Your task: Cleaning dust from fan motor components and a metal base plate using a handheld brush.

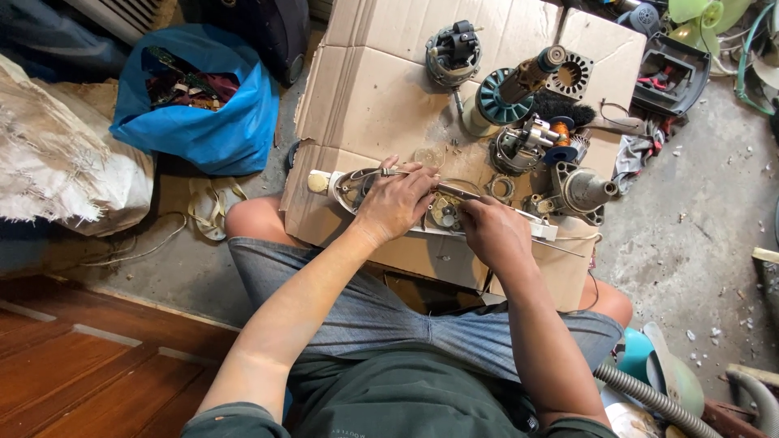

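An opened iron-shaped appliance base (345, 188), white and metallic, lies across a flattened cardboard sheet (381, 89) in front of my knees. My left hand (393, 203) rests on top of it, fingers curled over a thin metal tool or strip. My right hand (495, 231) grips the right part of the base near a round metal part (445, 212). Both hands cover much of the inside.
Motor parts lie on the cardboard's far right: a teal fan rotor (503, 96), a round housing (453, 55), a black brush (568, 109), a grey gear housing (580, 191). A blue bag (207, 122) and a white sack (57, 162) sit left. A grey hose (649, 397) lies bottom right.
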